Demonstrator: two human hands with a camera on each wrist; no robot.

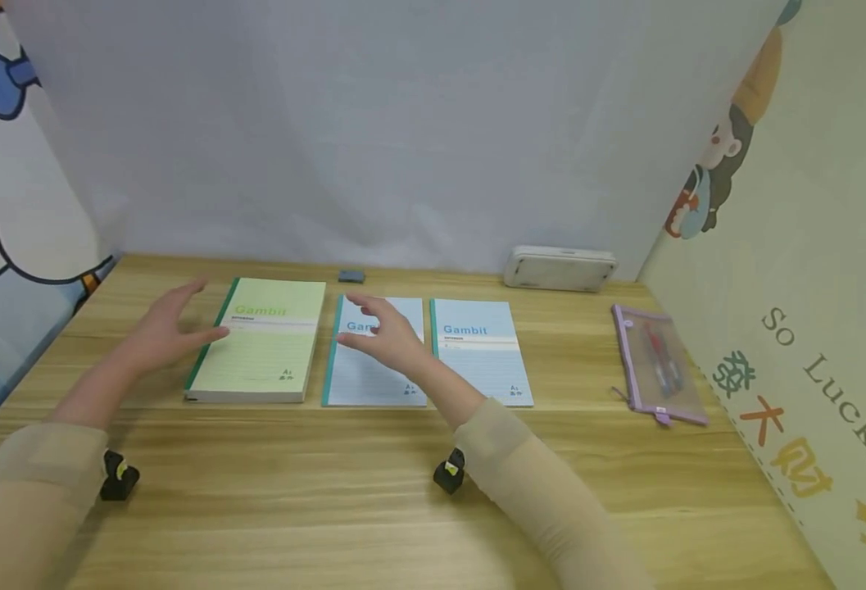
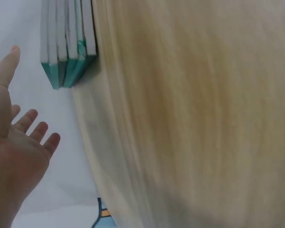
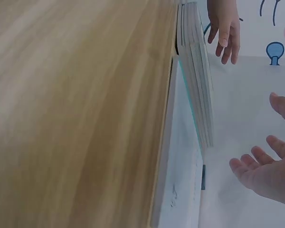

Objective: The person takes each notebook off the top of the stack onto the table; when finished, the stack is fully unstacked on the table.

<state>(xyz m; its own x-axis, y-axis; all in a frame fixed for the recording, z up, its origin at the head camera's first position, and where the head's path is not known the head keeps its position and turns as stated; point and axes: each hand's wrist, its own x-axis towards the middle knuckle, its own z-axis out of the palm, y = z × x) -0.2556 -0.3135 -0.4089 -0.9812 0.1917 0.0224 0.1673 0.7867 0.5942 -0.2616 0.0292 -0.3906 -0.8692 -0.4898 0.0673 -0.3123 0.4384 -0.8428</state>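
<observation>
I see study-type nook on my feed; home or office, cannot tell. Clues: wood-grain worktop, notebooks, mesh zip pouch holding pens, pale sheet behind, cartoon figure and "So Lucky" lettering on side wall.

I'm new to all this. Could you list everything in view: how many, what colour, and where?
green notebooks: one stack, exact count unclear, pale green, left on the table
blue notebooks: two covers showing, light blue, right of the green stack
block: one, dark grey, table's back edge
box: one, white, back right
pouch: one, see-through with purple trim, far right
pens: count unclear, red and dark, inside the pouch
table: one, wood-brown, under the notebooks
backdrop: one, whitish, behind the table
wall drawings: several, multicoloured, both sides
black devices: two, black, at the wrists
sleeves: two, beige, forearms
left grip: one, bare, by the green stack
right grip: one, bare, above the left blue notebook
</observation>
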